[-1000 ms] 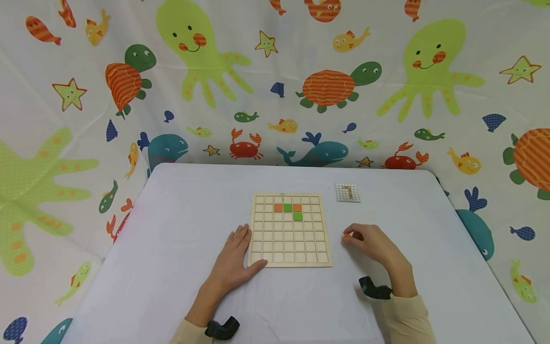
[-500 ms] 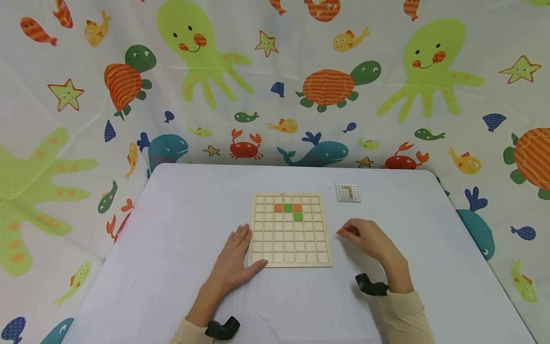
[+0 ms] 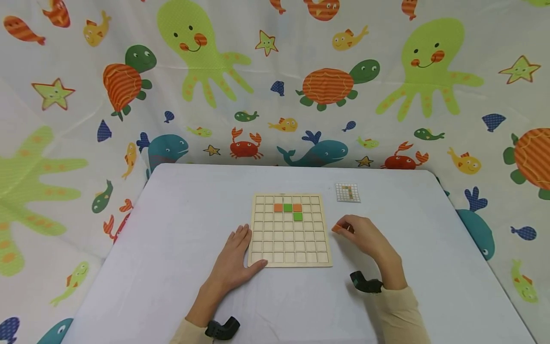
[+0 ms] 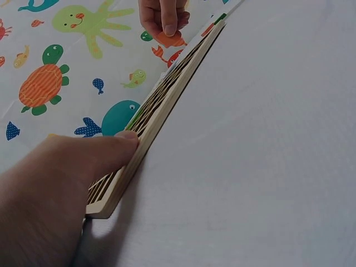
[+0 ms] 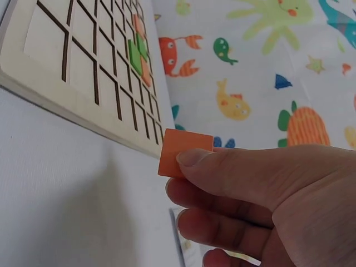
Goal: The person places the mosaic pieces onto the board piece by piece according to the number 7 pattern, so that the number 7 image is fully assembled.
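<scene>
My right hand pinches an orange square tile between thumb and fingertips, just off the right edge of a wooden grid board. On the board's second row from the top sit an orange tile, a green tile and another orange tile side by side. Directly below the rightmost one lies a second green tile. My left hand rests along the board's left side with straight fingers, its thumb on the front edge near the corner, as the left wrist view also shows.
A small card printed with a grid and a coloured pattern lies on the white table, behind and right of the board. A white curtain with sea animals hangs beyond the table. Each wrist wears a black camera.
My right hand has moved left and slightly away from me, toward the board, carrying the orange tile. The left hand and the board have stayed in place.
</scene>
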Tool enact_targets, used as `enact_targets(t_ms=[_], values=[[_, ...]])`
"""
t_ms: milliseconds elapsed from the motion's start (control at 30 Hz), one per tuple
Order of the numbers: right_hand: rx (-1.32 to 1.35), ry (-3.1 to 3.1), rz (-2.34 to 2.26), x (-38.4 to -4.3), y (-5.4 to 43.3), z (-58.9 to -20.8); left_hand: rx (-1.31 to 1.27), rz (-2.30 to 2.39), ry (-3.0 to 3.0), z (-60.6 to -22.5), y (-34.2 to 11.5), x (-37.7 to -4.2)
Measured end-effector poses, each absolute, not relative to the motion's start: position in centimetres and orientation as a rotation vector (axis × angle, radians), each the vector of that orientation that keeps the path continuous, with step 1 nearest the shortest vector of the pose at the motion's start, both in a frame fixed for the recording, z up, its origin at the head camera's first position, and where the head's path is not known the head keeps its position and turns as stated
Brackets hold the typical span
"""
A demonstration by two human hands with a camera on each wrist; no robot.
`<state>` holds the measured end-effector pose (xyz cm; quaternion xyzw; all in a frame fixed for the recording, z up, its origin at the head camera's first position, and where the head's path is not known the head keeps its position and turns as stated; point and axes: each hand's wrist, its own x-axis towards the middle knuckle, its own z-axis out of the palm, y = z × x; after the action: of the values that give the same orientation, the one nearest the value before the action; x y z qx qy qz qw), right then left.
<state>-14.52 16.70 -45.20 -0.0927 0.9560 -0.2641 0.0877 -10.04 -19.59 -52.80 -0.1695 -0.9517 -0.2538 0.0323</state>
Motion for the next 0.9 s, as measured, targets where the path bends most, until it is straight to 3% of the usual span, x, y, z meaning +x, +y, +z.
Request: enact_targets(t_ms=[900], values=[[-0.294, 2.842, -0.857, -15.1, 13.5, -45.8, -0.53, -0.797, -2.947, -52.6, -20.3, -9.4]])
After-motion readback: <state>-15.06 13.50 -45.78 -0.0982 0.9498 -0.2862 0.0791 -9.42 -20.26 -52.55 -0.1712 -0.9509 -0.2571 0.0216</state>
